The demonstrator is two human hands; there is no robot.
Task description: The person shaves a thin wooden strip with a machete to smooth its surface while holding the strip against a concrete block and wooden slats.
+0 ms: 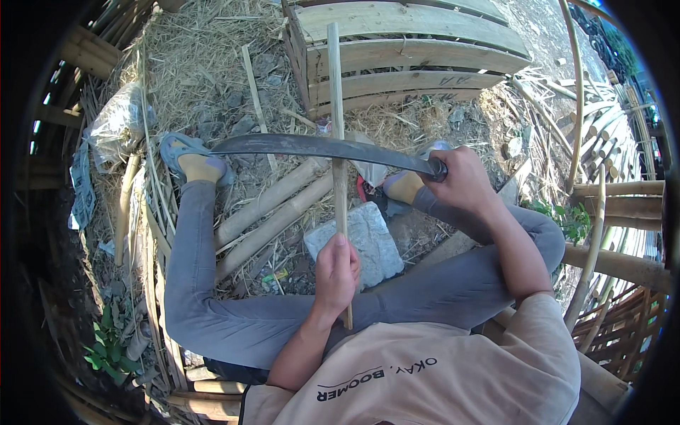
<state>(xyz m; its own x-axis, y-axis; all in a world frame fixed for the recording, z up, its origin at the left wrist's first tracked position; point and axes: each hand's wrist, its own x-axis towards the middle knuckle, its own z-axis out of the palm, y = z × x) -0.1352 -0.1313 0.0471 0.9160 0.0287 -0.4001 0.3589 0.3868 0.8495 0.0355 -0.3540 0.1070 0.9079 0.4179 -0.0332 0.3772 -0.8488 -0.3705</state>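
My left hand (336, 273) grips a long thin bamboo strip (336, 106) near its lower end and holds it pointing away from me, over a wooden pallet. My right hand (464, 177) is closed on the handle of a long curved dark blade (319, 146). The blade lies crosswise over the strip and touches it about halfway along. I sit on the ground with both legs in grey trousers spread apart, feet in blue sandals.
A grey stone block (365, 241) lies between my legs, beside two thick bamboo poles (273, 212). A wooden pallet (404, 57) stands ahead on straw-covered ground. More bamboo poles (620, 188) are stacked at the right. A clear plastic bag (117, 120) lies at the left.
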